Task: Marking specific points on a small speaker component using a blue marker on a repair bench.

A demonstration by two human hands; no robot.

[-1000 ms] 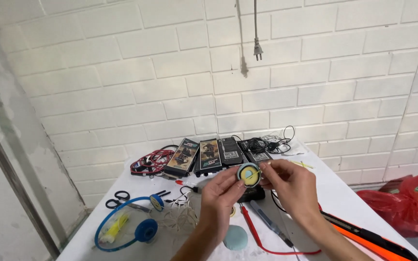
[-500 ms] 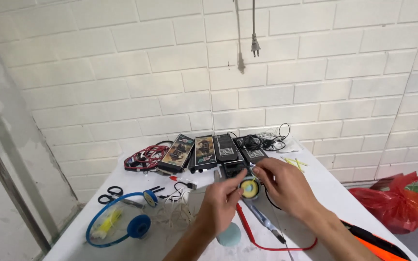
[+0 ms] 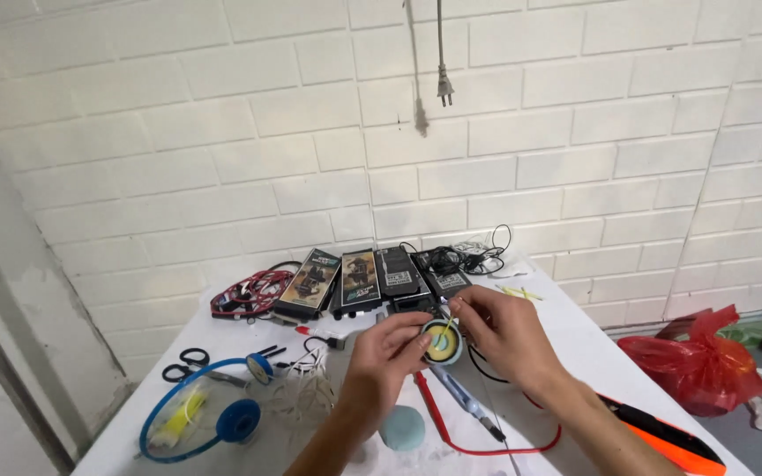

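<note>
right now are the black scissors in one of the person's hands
No, the black scissors lie on the white table at the far left, while both hands hold a small round speaker with their fingers.

Your hands meet over the middle of the white table (image 3: 593,344), and things crowd that spot. Behind them a row of flat boxes (image 3: 359,280) and a cable tangle (image 3: 469,258) block the way to the wall. To your left lie the blue headphones (image 3: 200,419), scissors (image 3: 189,361) and white cord (image 3: 306,397). Below, a red wire (image 3: 478,445) and a probe (image 3: 465,404) cross the surface. The right side of the table, past your right wrist, lies mostly bare
</note>
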